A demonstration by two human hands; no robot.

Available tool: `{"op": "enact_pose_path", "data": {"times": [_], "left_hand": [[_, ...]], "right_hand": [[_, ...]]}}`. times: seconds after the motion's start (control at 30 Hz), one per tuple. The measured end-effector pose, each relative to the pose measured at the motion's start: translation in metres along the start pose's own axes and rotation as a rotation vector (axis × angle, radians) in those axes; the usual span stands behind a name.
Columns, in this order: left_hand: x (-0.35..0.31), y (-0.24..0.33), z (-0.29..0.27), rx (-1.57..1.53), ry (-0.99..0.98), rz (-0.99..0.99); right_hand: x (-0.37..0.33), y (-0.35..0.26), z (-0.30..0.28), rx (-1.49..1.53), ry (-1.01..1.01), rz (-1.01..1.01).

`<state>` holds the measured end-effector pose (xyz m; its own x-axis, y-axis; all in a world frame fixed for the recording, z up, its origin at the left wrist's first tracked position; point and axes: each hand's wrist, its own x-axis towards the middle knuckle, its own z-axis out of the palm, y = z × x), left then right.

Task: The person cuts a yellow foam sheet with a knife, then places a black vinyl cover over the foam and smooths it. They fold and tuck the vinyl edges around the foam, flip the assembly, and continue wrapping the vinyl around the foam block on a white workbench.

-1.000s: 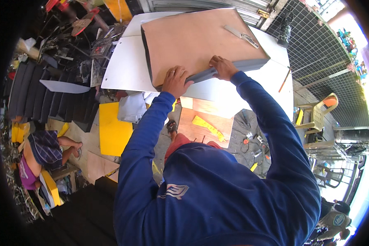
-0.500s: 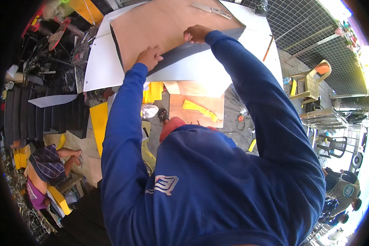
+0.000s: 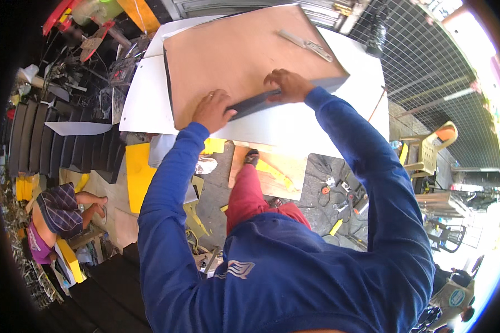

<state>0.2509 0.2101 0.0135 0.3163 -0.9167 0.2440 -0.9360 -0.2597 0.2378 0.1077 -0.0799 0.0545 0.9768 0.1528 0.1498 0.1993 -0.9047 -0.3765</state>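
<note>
A plywood panel [image 3: 233,58] with a black covering [image 3: 255,105] along its sides lies on a white tabletop [image 3: 144,94]. My left hand [image 3: 212,110] is closed on the panel's near edge toward the left, thumb against the black side. Further right along that edge, my right hand [image 3: 288,86] has its fingers curled over the wood and the black covering. A utility knife [image 3: 305,44] with a pale handle rests on the panel's far right part, touched by neither hand. What the undersides of my fingers grip is partly hidden.
Wire mesh [image 3: 428,83] stands at the right, near a beige plastic chair [image 3: 425,152]. Black padded pieces [image 3: 66,139] are stacked at the left. Another person [image 3: 61,216] bends over at the lower left. A wooden board [image 3: 294,172] and tools lie on the floor.
The panel and table appear lower and further right in view. Less of the panel's black near side shows. Both hands stay at the near edge, and more of my leg is visible.
</note>
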Motion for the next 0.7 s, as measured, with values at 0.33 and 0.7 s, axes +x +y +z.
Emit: {"op": "enact_pose_path", "data": {"times": [0.33, 0.7], "left_hand": [[0.063, -0.054, 0.03, -0.173, -0.43, 0.678], [0.065, -0.069, 0.05, -0.723, -0.494, 0.695]], "right_hand": [[0.112, 0.011, 0.054, 0.152, -0.586, -0.72], [0.131, 0.039, 0.075, 0.909, -0.566, -0.685]]}}
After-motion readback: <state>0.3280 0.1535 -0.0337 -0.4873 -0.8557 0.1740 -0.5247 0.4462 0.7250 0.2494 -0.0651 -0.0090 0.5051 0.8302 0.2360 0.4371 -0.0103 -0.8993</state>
